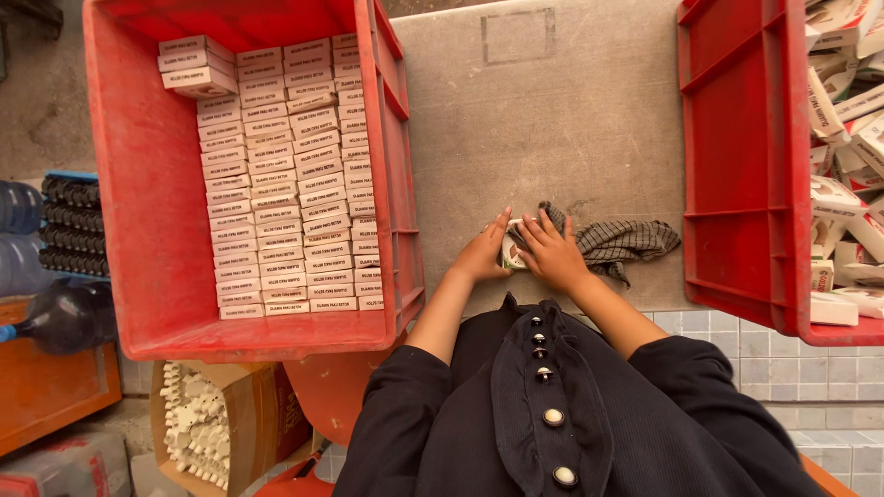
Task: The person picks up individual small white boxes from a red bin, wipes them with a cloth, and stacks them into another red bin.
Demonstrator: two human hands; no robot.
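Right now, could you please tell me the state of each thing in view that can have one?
Left red crate: open, partly filled with neat rows of small boxes.
Right red crate: open, holding jumbled boxes.
Small white box: on the table, held between both hands.
Checked cloth: crumpled beside the right hand.
Left hand: against the box.

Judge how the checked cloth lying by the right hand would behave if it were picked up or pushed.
The checked cloth lies crumpled in soft folds, so it would probably droop rather than hold shape. It looks thin, likely light. Pushed along the grey table, it would likely bunch up instead of sliding whole. One end reaches under the right hand, so that end might drag.
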